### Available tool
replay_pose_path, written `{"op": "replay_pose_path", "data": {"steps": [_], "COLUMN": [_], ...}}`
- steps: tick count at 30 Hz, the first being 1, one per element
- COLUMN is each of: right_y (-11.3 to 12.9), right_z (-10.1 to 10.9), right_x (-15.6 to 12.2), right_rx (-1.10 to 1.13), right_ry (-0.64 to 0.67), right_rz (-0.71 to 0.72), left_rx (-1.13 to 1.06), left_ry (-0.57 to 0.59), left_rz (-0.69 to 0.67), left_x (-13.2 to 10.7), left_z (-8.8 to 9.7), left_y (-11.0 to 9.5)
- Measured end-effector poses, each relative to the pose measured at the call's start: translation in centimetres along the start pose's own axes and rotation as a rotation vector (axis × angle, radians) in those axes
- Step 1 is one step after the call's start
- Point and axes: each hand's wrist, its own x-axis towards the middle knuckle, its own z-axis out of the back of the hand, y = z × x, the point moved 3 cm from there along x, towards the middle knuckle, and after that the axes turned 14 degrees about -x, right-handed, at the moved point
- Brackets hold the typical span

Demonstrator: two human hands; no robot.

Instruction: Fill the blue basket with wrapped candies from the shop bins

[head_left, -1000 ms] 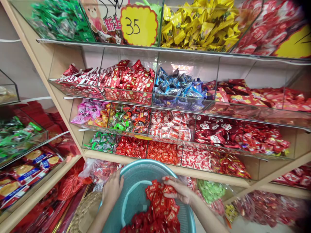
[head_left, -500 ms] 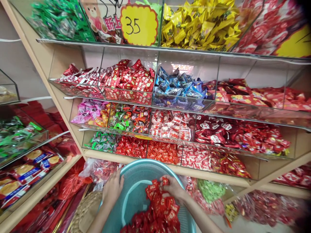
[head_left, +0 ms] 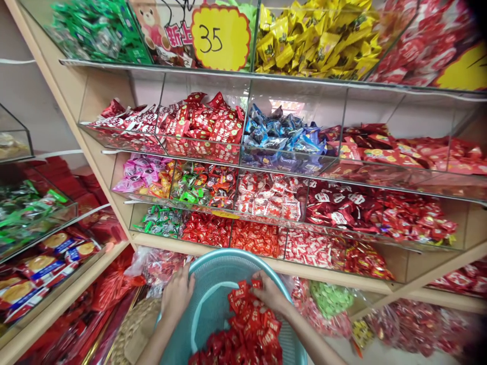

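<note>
Held the left rim of the teal basket (head_left: 213, 276) in the left hand (head_left: 178, 291), with fingers closed over the edge and thumb on the inner side. Reached over the basket's right rim with the right hand (head_left: 268, 294), down among the red packets (head_left: 253, 317) heaped inside. Touched the upper end of the heap with bent, bunched fingers, right beside a small red packet (head_left: 256, 283); could not tell from this view whether clamped on it or merely resting there. Saw the heap lying in the basket's lower right, brighter red toward the top and darker near the bottom edge of the view. Faced wooden shelving (head_left: 70, 104) split into clear bins (head_left: 297, 96). Found orange-red packets (head_left: 254, 238) in the lowest row, just beyond the basket, with red-and-white packets (head_left: 308, 248) next to those on the right. Noticed blue packets (head_left: 287, 134) in a higher row and, above those, yellow packets (head_left: 319, 40) beside a scalloped yellow sign (head_left: 221, 36) marked 35. Spotted a woven straw piece (head_left: 129, 322) low on the left, near the left forearm (head_left: 162, 332), and bagged light green packets (head_left: 331, 298) on the other side, beyond the right forearm (head_left: 304, 329).
</note>
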Motion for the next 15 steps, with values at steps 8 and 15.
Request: {"op": "replay_pose_path", "data": {"steps": [8,15], "right_y": [-0.10,0.44], "right_z": [-0.70,-0.76], "right_x": [0.23,-0.13], "right_rx": [-0.417,-0.583], "right_ry": [-0.060,-0.117], "right_rz": [0.240,0.229], "left_rx": [0.004,-0.003], "left_ry": [0.001,0.008], "left_rz": [-0.009,0.000], "left_x": [-0.02,0.00], "left_z": [-0.17,-0.18], "left_y": [0.21,0.23]}}
